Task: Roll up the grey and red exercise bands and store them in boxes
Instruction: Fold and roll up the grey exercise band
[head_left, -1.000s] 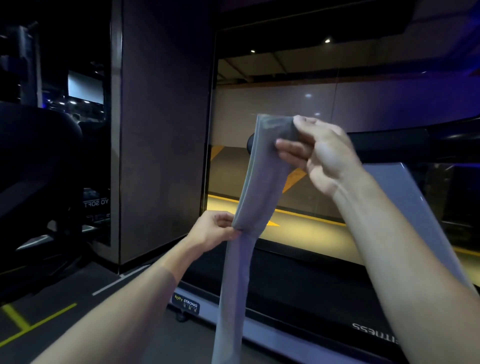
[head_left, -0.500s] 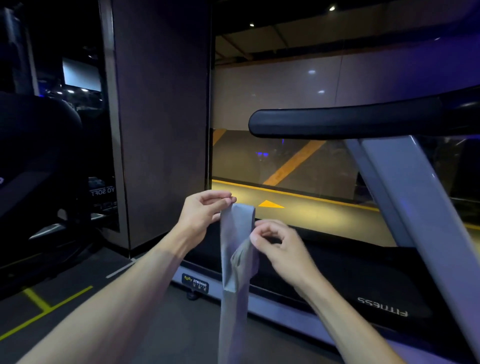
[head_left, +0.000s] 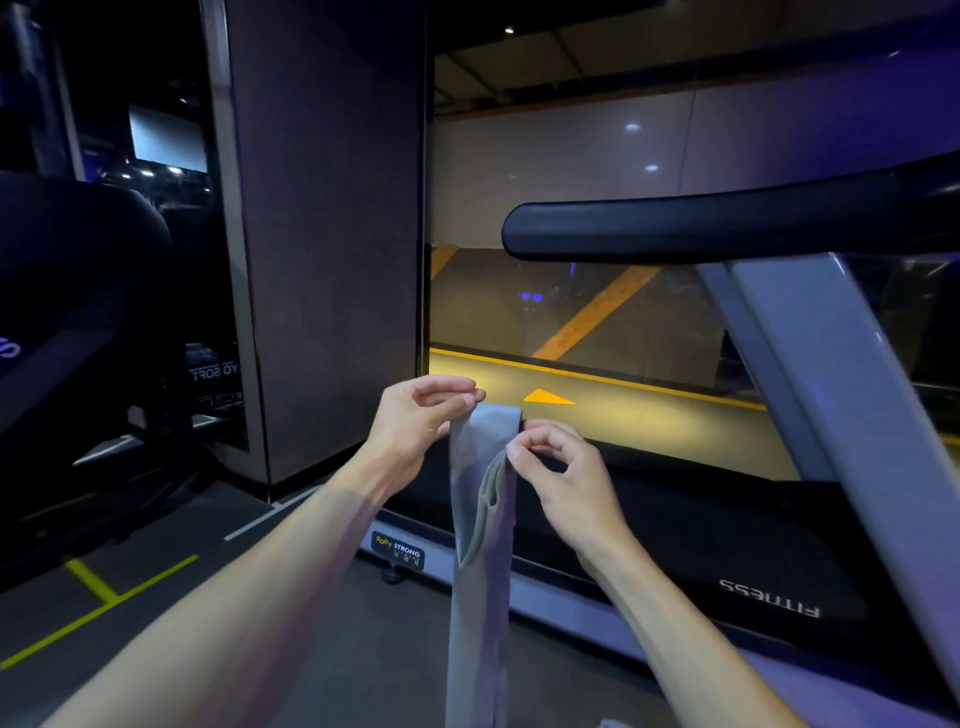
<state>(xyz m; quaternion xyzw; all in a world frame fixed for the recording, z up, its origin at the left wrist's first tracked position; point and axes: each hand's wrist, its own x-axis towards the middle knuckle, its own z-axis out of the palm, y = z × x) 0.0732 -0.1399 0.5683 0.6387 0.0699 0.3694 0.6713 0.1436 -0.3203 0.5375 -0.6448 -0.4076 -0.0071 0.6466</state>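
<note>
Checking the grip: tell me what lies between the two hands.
In the head view, only the grey band's folded top lies between the left hand and right hand; both pinch it.

This is a dim gym. A treadmill (head_left: 675, 561) stands in front, with a padded black handrail (head_left: 701, 228), a grey upright (head_left: 841, 395) and mirrored "FITNESS" lettering (head_left: 769, 598) on its deck. A "BODY STRONG" label (head_left: 399, 551) marks its base. Yellow floor lines (head_left: 98, 592) cross the dark flooring, and another dark machine (head_left: 78, 322) sits at left.

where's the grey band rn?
Head view, centre: grey rubber exercise band hangs folded, pinched between left hand and right hand, before the treadmill's black deck.
</note>
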